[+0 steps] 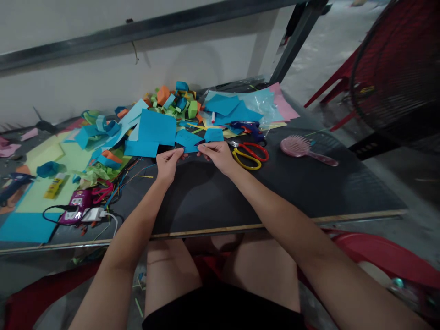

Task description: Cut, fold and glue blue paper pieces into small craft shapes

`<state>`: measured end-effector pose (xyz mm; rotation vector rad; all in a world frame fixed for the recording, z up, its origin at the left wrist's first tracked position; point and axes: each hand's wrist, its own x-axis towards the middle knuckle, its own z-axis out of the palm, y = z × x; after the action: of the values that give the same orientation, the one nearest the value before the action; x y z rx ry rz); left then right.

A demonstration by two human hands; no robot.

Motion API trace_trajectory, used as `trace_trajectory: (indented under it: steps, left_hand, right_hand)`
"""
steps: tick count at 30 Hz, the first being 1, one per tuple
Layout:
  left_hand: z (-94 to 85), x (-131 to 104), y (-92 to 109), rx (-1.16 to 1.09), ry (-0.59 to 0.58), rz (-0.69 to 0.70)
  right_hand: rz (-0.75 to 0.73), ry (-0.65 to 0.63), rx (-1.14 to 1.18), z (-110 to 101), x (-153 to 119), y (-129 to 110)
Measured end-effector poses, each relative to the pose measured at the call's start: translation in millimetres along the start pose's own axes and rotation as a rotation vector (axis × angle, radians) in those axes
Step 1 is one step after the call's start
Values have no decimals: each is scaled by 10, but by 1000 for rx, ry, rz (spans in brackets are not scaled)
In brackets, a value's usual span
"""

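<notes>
A small piece of blue paper (188,139) spans the gap between my two hands above the dark tabletop. My left hand (168,163) pinches its left lower edge between thumb and fingers. On the other side, my right hand (218,154) is closed with thumb and fingertips at the paper's right edge. Just beyond my right hand lies another small blue piece (213,134). Scissors with red and yellow handles (250,155) rest right beside that hand. Larger blue sheets (157,127) lie behind my left hand.
Folded coloured paper shapes (178,101) are heaped at the back. A blue glue gun (249,129) and a pink hairbrush (302,149) lie to the right. On the left are a purple power strip (78,204), cables and a yellow glue stick (55,185). A fan (398,68) stands far right.
</notes>
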<state>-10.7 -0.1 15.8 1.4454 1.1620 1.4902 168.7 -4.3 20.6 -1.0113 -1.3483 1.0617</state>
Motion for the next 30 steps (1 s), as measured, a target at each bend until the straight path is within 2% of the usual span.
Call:
trace_trajectory:
  steps: [5,13,17,24,30]
  left_hand:
    - [-13,17,4,22,-8,18]
    - [-73,119,-108,56,-113,24]
    - [-75,121,-113,89,-74,8]
    - [-73,64,-2,56,-3,3]
    - [-37,77,-11,-98,66,-80]
  right_hand:
    - [-2,-4,8,15,3,-6]
    - [-31,4,-54,-24,20,38]
    - [-56,3,-102,-30,11,43]
    - [-75,-61,-169,-42,8,56]
    - [-53,-110,-125,-4,1,55]
